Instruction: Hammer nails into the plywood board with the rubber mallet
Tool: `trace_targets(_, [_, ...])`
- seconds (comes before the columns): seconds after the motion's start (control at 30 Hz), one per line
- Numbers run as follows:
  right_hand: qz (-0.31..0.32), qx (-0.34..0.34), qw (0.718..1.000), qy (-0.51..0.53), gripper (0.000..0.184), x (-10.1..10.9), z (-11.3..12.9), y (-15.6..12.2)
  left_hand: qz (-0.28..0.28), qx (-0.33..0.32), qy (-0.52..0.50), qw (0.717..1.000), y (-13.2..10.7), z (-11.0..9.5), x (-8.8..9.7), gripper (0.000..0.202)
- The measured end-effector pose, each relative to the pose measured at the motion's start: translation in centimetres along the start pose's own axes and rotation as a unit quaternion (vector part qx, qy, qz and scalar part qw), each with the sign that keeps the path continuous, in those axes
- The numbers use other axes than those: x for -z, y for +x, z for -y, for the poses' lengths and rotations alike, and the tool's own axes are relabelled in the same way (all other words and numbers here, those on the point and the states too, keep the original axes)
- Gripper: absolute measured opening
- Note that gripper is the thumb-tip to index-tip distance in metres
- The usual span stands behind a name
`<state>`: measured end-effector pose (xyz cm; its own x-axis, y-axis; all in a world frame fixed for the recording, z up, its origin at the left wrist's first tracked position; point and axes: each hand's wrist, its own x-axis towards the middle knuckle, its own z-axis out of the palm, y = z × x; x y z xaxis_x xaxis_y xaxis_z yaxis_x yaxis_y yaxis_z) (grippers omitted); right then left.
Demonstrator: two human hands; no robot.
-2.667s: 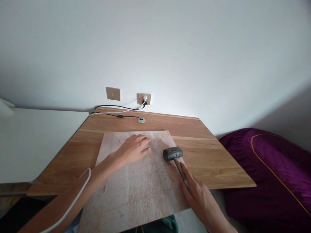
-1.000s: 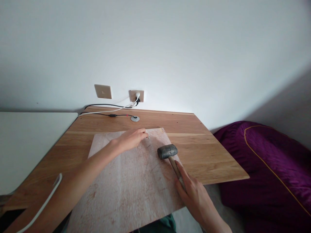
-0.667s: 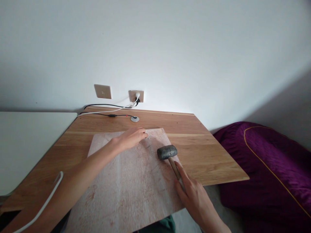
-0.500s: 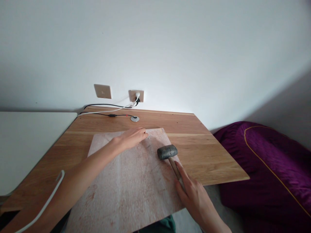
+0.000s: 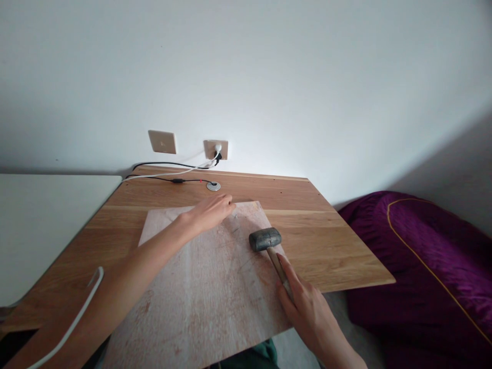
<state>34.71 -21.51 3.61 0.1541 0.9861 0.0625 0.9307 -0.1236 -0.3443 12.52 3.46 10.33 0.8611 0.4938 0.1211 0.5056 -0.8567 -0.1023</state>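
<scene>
In the head view, a pale, scuffed wooden board (image 5: 192,302) lies on the wooden tabletop, its near end jutting past the front edge. My left hand (image 5: 214,210) is closed over the board's far edge, fingers curled together; whatever is between the fingertips is hidden. Faint dark marks show on the board just below those fingertips. Wrapped around the wooden handle of a rubber mallet (image 5: 265,239) is my right hand (image 5: 307,306), at the board's right side. The mallet's black head is over the board's right part, and I cannot tell whether it touches.
Black and white cables (image 5: 165,177) run along the back of the tabletop (image 5: 330,246) to a wall socket (image 5: 216,149). A round metal grommet (image 5: 213,186) sits behind the board. A white surface (image 5: 49,230) adjoins on the left; purple fabric (image 5: 418,266) bulges at right.
My left hand has shifted slightly up and away from me, still closed. My right hand and the mallet have hardly moved.
</scene>
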Motion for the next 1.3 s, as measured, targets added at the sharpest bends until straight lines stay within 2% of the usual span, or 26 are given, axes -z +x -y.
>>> trace_targets(0.23, [-0.012,0.013,1.000,0.013,0.060,-0.6,-0.5,-0.2,0.004,-0.007,-0.080,0.997,0.0,-0.4,0.3,0.013])
trace_targets(0.3, [-0.016,0.018,1.000,0.017,0.060,-0.4,-0.4,-0.1,-0.002,-0.010,-0.074,0.997,0.1,-0.6,-0.2,0.013])
trace_targets(0.47, [-0.005,0.027,0.999,0.015,0.059,0.5,0.2,0.1,-0.009,-0.036,-0.075,0.997,1.2,-0.6,-2.2,0.027])
trace_targets(0.6, [-0.008,0.020,1.000,0.011,0.059,0.5,0.3,0.1,-0.021,-0.043,-0.065,0.997,1.8,-0.3,-3.2,0.027])
trace_targets(0.73, [-0.003,0.011,1.000,0.007,0.061,0.4,0.3,0.1,-0.029,-0.060,-0.043,0.997,2.2,-0.3,-2.8,0.023])
trace_targets(0.97, [0.008,-0.001,1.000,0.001,0.060,0.5,0.5,0.1,-0.010,-0.083,0.008,0.996,2.4,-0.4,-1.7,0.018])
trace_targets(1.3, [0.014,-0.002,1.000,0.011,0.061,0.6,0.6,0.1,-0.031,-0.113,0.013,0.993,2.4,-0.2,-1.6,0.018])
